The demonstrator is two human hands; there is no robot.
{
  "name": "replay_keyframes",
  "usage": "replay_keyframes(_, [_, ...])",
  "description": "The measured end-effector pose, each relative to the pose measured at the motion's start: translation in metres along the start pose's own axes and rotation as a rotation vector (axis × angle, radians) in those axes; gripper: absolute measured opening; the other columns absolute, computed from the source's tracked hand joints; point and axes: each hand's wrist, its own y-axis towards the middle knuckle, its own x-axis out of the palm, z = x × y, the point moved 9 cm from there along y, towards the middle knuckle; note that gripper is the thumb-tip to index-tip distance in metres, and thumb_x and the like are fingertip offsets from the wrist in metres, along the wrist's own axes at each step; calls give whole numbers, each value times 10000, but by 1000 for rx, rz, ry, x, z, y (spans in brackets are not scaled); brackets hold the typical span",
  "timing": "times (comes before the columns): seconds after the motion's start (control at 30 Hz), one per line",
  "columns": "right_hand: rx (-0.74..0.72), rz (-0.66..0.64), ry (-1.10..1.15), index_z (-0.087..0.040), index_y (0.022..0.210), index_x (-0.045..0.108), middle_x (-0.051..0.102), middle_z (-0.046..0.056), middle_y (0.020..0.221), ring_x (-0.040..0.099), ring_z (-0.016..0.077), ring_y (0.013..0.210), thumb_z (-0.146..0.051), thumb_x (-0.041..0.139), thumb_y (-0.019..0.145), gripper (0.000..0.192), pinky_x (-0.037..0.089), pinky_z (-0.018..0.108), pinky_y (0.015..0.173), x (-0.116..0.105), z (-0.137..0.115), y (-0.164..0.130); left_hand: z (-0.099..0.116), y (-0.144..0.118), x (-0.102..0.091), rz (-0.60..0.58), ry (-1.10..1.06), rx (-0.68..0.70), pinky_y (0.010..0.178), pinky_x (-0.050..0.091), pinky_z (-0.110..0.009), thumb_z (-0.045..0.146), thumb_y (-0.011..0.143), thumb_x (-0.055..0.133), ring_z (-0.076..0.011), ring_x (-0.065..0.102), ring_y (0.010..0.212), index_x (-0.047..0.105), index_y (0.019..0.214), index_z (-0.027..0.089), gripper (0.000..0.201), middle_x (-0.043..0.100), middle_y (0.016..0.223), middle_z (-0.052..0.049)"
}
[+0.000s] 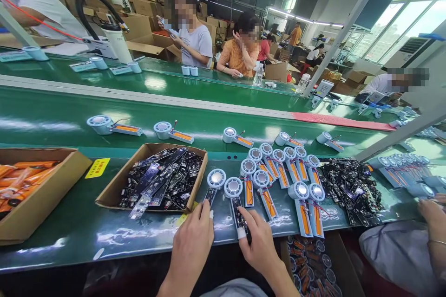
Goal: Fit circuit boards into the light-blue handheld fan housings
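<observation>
Item: left hand (193,239), fingers and thumb closed on the handle of a first fan unit (216,178); much of that handle is hidden beneath the hand.
Item: right hand (259,241), gripping the handle of a second fan unit (233,187), index fingertip on its black circuit board (236,205); the reach of the fingers underneath is hidden.
Position: both units lie face up at the front of the green bench (132,236), round heads pointing away, handles toward the person, presumably so the open channels face the fingers and the bench steadies them.
Beside, right: a cluster of fan units (268,205) with orange inserts and red wires exposed, probably grouped for easy reach; past it, a loose heap of circuit boards (351,192) and a co-worker's hand (432,213).
Beside, left: a carton of circuit boards (200,181), likely kept close for picking; farther out, a carton of orange parts (52,202).
Beyond: a green belt (205,102) bearing spaced fan units (173,132).
Markings: yellow label (97,168), dark characters, too blurred to read; no brand legible.
</observation>
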Motion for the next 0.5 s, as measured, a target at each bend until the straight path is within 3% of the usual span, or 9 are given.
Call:
replay_keyframes(0.1, [-3,11,12,-169,1415,479,647,129,1155,664,265,997,-141,479,823,593,585,408,834,-1,0,0,0,4,-4,-69,37,-26,769,586,-337,67,940,362,-246,757,879,664,1251,92,434,767,1084,-147])
replay_keyframes(0.27, [2,20,29,-164,1407,489,655,129,1145,671,262,979,-142,478,824,584,587,402,813,-1,1,0,0,5,-2,-89,36,-64,749,587,-324,115,973,391,-243,757,865,679,1228,112,385,771,1058,-140])
replay_keyframes(0.4, [-3,21,33,-162,1409,495,657,131,1144,673,267,980,-160,474,833,576,585,402,803,0,2,-1,4,-5,7,25,54,-85,746,590,-324,144,993,384,-252,748,916,634,1299,94,398,732,1176,-165])
replay_keyframes(0.5, [12,13,25,-159,1397,515,662,129,1127,675,260,970,-175,480,826,572,580,387,807,2,3,-1,7,-14,14,143,38,-56,846,572,-341,99,985,336,-259,713,1031,557,1392,108,463,702,1220,-166])
